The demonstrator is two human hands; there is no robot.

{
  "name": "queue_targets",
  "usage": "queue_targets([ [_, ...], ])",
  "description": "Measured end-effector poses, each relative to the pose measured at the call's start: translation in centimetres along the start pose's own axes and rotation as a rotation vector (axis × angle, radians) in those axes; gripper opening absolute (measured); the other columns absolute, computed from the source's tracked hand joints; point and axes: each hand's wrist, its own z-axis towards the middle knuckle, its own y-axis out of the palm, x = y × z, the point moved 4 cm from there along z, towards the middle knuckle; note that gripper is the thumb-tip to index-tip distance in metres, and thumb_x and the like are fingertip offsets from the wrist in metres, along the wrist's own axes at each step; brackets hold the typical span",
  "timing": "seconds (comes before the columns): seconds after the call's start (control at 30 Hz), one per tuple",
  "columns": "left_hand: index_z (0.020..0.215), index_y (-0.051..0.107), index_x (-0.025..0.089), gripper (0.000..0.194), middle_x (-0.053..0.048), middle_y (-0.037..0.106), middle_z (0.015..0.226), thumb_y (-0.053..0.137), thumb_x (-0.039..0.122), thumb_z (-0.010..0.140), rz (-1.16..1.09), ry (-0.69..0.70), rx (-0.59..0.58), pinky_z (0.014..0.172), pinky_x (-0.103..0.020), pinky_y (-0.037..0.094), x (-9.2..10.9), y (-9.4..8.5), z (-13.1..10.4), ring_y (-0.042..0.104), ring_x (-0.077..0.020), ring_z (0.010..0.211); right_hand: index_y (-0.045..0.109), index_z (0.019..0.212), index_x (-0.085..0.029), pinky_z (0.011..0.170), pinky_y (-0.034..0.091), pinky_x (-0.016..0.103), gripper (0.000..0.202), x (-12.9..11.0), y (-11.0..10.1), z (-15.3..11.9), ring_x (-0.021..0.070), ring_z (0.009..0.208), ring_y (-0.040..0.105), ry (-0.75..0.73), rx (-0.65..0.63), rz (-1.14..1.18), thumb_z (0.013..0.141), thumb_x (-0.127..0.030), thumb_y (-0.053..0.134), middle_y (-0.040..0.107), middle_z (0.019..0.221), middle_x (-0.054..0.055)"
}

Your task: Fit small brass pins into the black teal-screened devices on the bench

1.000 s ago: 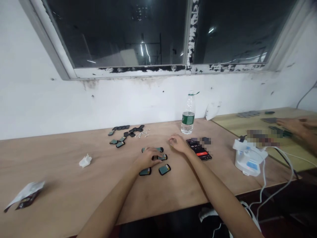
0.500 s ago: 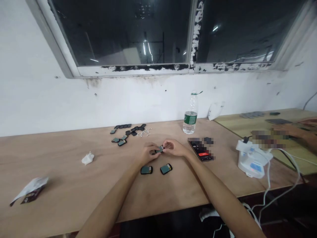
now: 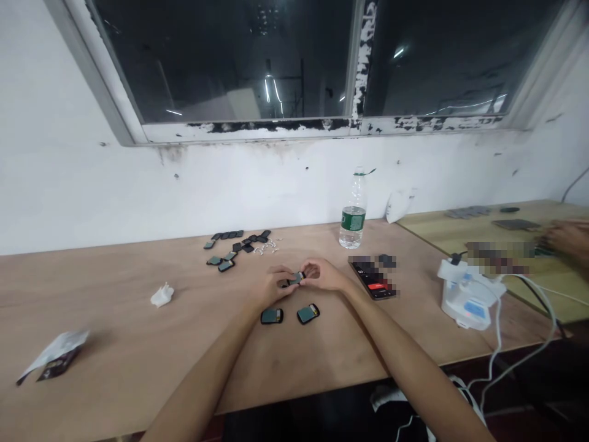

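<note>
Between my two hands is a small dark case with a grey-green panel [image 3: 296, 279], partly covered by fingers. My left hand [image 3: 276, 285] grips its left side, and my right hand [image 3: 321, 274] pinches its right end. Two similar cases lie nearer to me: one [image 3: 271, 316] below my left hand, another [image 3: 308, 314] below my right hand. Farther back are several more panelled cases [image 3: 226, 265] and several plain black pieces [image 3: 248, 241]. Small white bits [image 3: 265, 247] are scattered beside them.
A water bottle [image 3: 353, 221] stands near the wall. To the right lie a phone [image 3: 375, 279] and a white device with cables [image 3: 467, 298]. Crumpled tissue [image 3: 162, 294] and a torn packet [image 3: 57, 356] are at left. A co-worker's hand [image 3: 568, 239] shows at far right.
My hands stay at the same spot with the case between them. The co-worker's hands at the far right have shifted rightward.
</note>
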Motion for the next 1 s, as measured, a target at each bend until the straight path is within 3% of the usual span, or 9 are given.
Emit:
queue_targets([
  [0.23, 0.096, 0.080, 0.024, 0.012, -0.006, 0.077, 0.105, 0.077, 0.028, 0.085, -0.017, -0.004, -0.028, 0.084, -0.033, 0.061, -0.5, 0.2, -0.2, 0.073, -0.0211, 0.092, 0.056, 0.090, -0.021, 0.073, 0.052, 0.031, 0.034, -0.1, 0.0, -0.2, 0.0178, 0.077, 0.062, -0.026, -0.021, -0.054, 0.071, -0.033, 0.082, 0.066, 0.084, 0.000],
  [0.4, 0.097, 0.081, 0.026, 0.012, -0.005, 0.077, 0.105, 0.075, 0.032, 0.088, -0.003, -0.009, -0.047, 0.085, -0.033, 0.061, -0.5, 0.2, -0.2, 0.074, -0.0210, 0.092, 0.061, 0.087, -0.020, 0.079, 0.051, 0.031, 0.027, -0.9, -0.4, -0.1, 0.0179, 0.082, 0.063, -0.095, 0.034, -0.097, 0.075, -0.036, 0.079, 0.069, 0.092, 0.003],
  [0.6, 0.096, 0.081, 0.025, 0.016, -0.006, 0.077, 0.106, 0.076, 0.037, 0.086, -0.004, -0.082, -0.063, 0.085, -0.034, 0.061, -0.5, 0.3, -0.1, 0.073, -0.0219, 0.093, 0.068, 0.084, -0.018, 0.071, 0.049, 0.029, 0.022, -1.2, -1.7, 0.0, 0.0174, 0.075, 0.062, -0.074, 0.099, -0.088, 0.083, -0.040, 0.072, 0.071, 0.082, 0.004],
  [0.73, 0.095, 0.080, 0.025, 0.016, -0.005, 0.078, 0.104, 0.077, 0.037, 0.086, -0.015, -0.069, -0.145, 0.090, -0.035, 0.059, 0.0, 0.5, 0.0, 0.073, -0.0223, 0.096, 0.069, 0.085, -0.017, 0.071, 0.048, 0.028, 0.015, -0.5, -3.1, 0.0, 0.0172, 0.075, 0.062, -0.044, 0.221, -0.176, 0.082, -0.031, 0.070, 0.072, 0.082, 0.004],
  [0.87, 0.096, 0.080, 0.025, 0.016, -0.004, 0.078, 0.109, 0.077, 0.037, 0.086, 0.008, -0.040, -0.257, 0.095, -0.034, 0.056, 1.0, 0.7, 0.0, 0.073, -0.0224, 0.099, 0.071, 0.080, -0.016, 0.068, 0.046, 0.027, 0.008, 0.9, -3.3, -0.1, 0.0164, 0.071, 0.060, 0.054, 0.167, -0.360, 0.081, -0.022, 0.066, 0.072, 0.078, 0.004],
  [1.0, 0.096, 0.080, 0.025, 0.015, -0.004, 0.079, 0.106, 0.077, 0.035, 0.086, 0.014, -0.042, -0.280, 0.095, -0.035, 0.055, 1.6, 0.7, 0.1, 0.073, -0.0227, 0.099, 0.072, 0.078, -0.016, 0.065, 0.044, 0.026, 0.008, 2.1, -3.4, 0.1, 0.0164, 0.069, 0.059, 0.059, 0.166, -0.497, 0.079, -0.016, 0.064, 0.071, 0.075, 0.004],
])
